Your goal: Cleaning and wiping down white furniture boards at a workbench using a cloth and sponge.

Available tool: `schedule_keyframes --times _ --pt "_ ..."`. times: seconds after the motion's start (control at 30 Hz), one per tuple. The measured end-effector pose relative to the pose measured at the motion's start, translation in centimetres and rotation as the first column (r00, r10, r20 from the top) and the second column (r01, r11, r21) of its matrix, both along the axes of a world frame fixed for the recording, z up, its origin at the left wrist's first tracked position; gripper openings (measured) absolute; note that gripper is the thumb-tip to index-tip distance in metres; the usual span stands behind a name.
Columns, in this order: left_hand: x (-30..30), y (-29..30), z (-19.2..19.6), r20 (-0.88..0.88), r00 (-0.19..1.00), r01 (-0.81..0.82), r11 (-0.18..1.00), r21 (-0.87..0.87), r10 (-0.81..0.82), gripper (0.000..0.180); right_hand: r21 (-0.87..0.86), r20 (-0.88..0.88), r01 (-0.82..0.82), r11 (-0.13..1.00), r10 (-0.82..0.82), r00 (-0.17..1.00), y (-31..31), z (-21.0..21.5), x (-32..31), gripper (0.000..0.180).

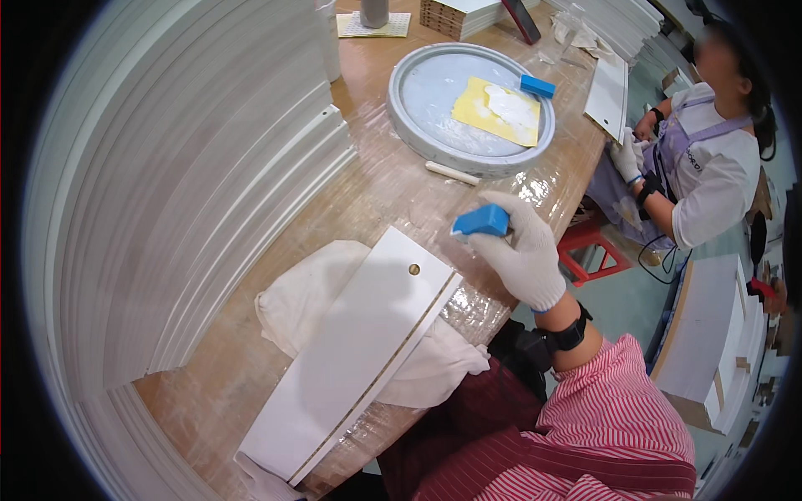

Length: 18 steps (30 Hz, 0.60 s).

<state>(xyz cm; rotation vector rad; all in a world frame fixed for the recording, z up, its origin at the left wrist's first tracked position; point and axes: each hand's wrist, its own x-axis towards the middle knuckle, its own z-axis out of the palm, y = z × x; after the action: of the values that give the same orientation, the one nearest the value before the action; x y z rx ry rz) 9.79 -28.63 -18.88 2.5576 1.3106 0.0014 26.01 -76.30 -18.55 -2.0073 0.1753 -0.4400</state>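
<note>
Right hand [522, 255], in a white glove, sits at centre frame, its grip clenched round a blue block [482, 221] just above the upper end of the white panel [355, 355]. The left hand is out of view. The panel lies lower centre, long axis running diagonally from lower left up to upper right. It's a flat, narrow white board with a small round hole [413, 269] near its upper end and a thin brown line along its right edge. It rests on a white cloth [296, 296] spread on the bench [376, 192], a wooden top under shiny clear film. Upper centre: a round grey tray [418, 100] with a yellow sheet [480, 113] and another blue block [537, 85]. Stacked white boards [184, 184] fill the left. A second person [710, 175] sits upper right.
</note>
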Motion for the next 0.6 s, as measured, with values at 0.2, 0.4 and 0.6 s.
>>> schedule_keyframes --times 0.2,0.4,0.6 --pt "1.8 -1.6 1.7 0.134 0.985 -0.093 0.991 -0.099 0.105 0.057 -0.09 0.026 0.049 0.995 -0.047 0.999 0.3 -2.1 -4.1 0.048" --pt "1.9 -0.9 1.5 0.17 0.98 -0.081 0.991 -0.107 0.099 0.059 -0.247 0.053 -0.017 0.969 0.031 0.998 1.0 -2.3 -4.0 0.049" --pt "0.8 -1.6 1.4 0.162 0.986 -0.024 0.994 -0.107 0.042 0.053 0.091 0.024 0.135 0.987 -0.138 0.99 -0.3 -4.2 -3.7 0.044"
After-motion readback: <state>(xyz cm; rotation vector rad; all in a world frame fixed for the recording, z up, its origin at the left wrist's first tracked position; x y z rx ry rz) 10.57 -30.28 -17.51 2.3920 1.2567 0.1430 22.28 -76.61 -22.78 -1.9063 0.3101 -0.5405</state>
